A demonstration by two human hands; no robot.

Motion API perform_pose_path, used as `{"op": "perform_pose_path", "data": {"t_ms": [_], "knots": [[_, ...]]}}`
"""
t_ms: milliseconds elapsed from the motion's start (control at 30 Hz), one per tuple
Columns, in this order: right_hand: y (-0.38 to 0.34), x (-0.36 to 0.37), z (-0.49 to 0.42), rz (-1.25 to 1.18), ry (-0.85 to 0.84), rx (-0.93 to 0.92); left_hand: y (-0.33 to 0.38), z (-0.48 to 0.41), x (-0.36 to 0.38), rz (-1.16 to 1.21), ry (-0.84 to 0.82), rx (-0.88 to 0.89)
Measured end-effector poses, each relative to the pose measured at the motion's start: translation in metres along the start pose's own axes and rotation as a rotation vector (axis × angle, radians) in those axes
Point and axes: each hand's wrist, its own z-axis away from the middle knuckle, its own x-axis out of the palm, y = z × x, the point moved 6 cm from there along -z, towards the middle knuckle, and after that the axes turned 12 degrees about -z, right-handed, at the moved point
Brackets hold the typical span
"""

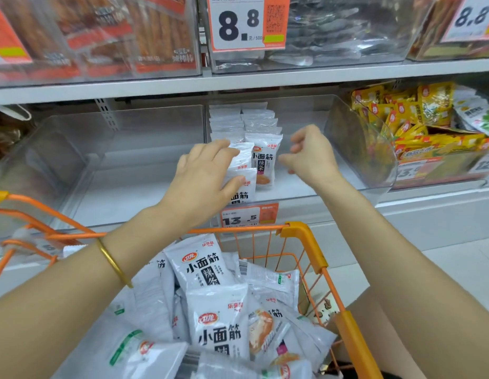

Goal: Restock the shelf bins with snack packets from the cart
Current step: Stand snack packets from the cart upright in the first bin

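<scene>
My left hand [203,176] grips a small stack of white snack packets [244,176] at the front of the clear middle shelf bin [306,187]. Behind it, rows of the same white packets [261,127] stand upright in the bin's left part. My right hand [310,154] hovers just right of those packets with its fingers loosely curled and nothing in it. The orange cart [300,233] below holds several more white packets [210,302] in a loose pile.
An empty-looking clear bin [101,173] sits to the left. A bin of yellow snack packets [418,127] is on the right. The upper shelf carries bins of red-brown and clear packets with 8.8 price tags [247,23]. A 13.5 price tag [248,216] hangs below the middle bin.
</scene>
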Motion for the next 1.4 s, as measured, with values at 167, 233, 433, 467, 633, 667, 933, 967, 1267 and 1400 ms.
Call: {"op": "perform_pose_path", "data": {"t_ms": [167,233,433,467,633,667,933,967,1267,1400], "knots": [[-0.018,0.025,0.103,-0.026,-0.558,-0.039,0.0,0.024,-0.016,0.031,0.078,0.079],[-0.012,0.044,0.127,0.099,-0.73,-0.039,0.001,0.032,-0.015,0.056,0.06,0.086],[-0.003,0.069,0.162,0.178,-1.007,-0.01,-0.003,0.048,-0.015,0.163,0.004,0.087],[-0.002,0.069,0.163,0.181,-1.02,-0.016,-0.003,0.05,-0.016,0.183,-0.006,0.09],[-0.004,0.054,0.143,-0.213,-0.846,0.123,0.002,0.055,-0.017,0.358,-0.118,0.026],[-0.005,0.048,0.136,-0.291,-0.775,0.141,0.002,0.056,-0.016,0.431,-0.15,-0.023],[-0.01,0.017,0.092,-0.547,-0.368,0.076,0.021,0.045,-0.004,0.855,-0.313,-0.2],[-0.008,0.016,0.09,-0.553,-0.333,0.074,0.022,0.042,-0.002,0.857,-0.303,-0.22],[0.008,0.005,0.089,-0.39,-0.514,0.185,0.025,0.013,-0.003,0.876,-0.142,-0.321],[0.013,-0.02,0.05,-0.495,-0.218,0.158,0.017,-0.001,-0.011,0.486,0.066,-0.25]]}}
